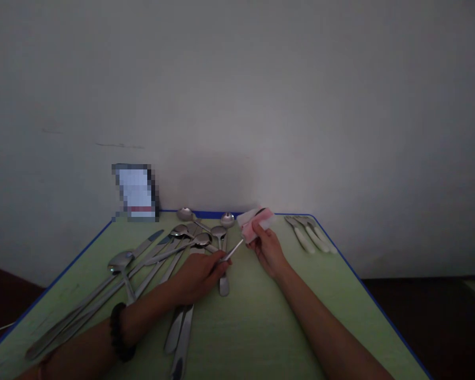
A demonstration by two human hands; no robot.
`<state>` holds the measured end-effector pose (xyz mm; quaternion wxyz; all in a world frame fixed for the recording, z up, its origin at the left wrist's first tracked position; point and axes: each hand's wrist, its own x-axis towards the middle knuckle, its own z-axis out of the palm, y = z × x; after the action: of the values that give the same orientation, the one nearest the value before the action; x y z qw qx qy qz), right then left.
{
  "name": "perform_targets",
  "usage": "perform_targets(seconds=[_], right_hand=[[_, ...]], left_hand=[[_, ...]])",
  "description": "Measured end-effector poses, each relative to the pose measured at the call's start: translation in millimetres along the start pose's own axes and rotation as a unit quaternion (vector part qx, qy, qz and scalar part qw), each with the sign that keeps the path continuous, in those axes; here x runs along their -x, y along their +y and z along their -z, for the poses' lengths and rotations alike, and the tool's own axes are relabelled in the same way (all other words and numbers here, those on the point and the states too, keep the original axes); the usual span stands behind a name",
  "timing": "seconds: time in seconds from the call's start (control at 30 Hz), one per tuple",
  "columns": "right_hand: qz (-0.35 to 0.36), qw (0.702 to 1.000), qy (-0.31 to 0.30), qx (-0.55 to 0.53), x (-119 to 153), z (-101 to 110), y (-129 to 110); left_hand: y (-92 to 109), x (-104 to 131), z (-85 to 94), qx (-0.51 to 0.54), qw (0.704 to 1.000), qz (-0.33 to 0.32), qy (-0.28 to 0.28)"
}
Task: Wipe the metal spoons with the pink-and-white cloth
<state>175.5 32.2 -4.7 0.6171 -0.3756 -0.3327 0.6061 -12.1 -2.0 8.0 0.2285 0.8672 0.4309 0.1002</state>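
Observation:
My left hand (201, 274), with a dark beaded bracelet on its wrist, grips the handle of a metal spoon (236, 248) that slants up to the right. The spoon's thin neck runs into a folded pink and white cloth (256, 224), which covers most of its bowl. My right hand (268, 250) pinches that cloth around the bowl, thumb on top. Below and left of my left hand lie loose metal spoons and knives, among them a spoon (121, 260) and a table knife (183, 343). My left forearm hides part of this pile.
Several forks with pale handles (306, 236) lie side by side at the table's right rear. A blurred-out phone-like screen (136, 190) leans by the wall at the back left. The green table (253, 327) has a blue edge and meets a grey wall (237, 105).

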Motion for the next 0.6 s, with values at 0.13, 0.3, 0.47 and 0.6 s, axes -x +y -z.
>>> perform_targets(seconds=[0.13, 0.3, 0.47, 0.6], right_hand=[[-0.001, 1.0, 0.011, -0.005, -1.3, -0.3, 2.2], [0.008, 0.999, 0.031, -0.033, -2.3, 0.0, 2.8], [-0.004, 0.997, 0.033, -0.069, -1.9, 2.1, 1.2], [-0.013, 0.994, 0.049, -0.092, -3.0, 3.7, -0.4]], left_hand=[[0.5, -1.2, -0.7, -0.021, 1.0, -0.001, 0.002], [1.9, -0.3, -0.7, -0.048, 0.999, -0.006, 0.005], [1.5, 0.0, -1.5, -0.05, 0.999, 0.003, 0.009], [1.3, -0.4, -0.6, -0.062, 0.998, 0.003, 0.009]])
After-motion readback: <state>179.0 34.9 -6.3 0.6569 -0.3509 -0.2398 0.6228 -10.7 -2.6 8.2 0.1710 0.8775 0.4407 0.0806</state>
